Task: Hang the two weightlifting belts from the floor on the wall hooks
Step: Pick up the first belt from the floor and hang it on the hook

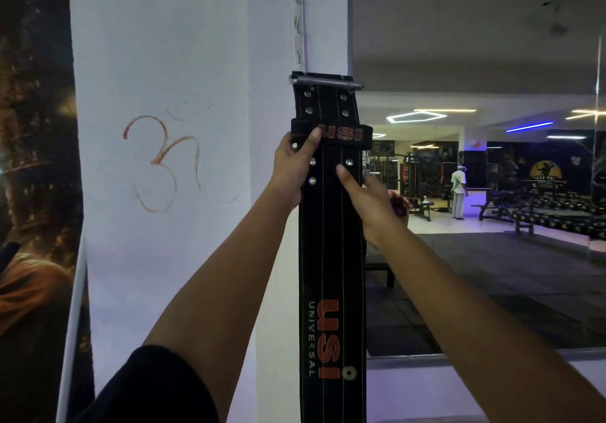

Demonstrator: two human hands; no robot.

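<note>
A black belt (pixel 331 242) with orange lettering hangs lengthwise against the corner of a white wall (pixel 164 95), its metal buckle (pixel 324 81) at the top, just under a narrow strip of hooks (pixel 300 26) fixed to the wall; whether the buckle is caught on a hook cannot be told; the left hand (pixel 295 167) grips the belt's left edge, thumb pressed on the loop (pixel 331 135) that crosses the belt below the buckle; the right hand (pixel 367 199) holds the right edge lower down, thumb laid across the front by the rivets, its fingers hidden behind the belt; an orange symbol (pixel 160 160) is drawn on the wall to the left; a large mirror (pixel 475 160) on the right reflects benches and a standing person.
</note>
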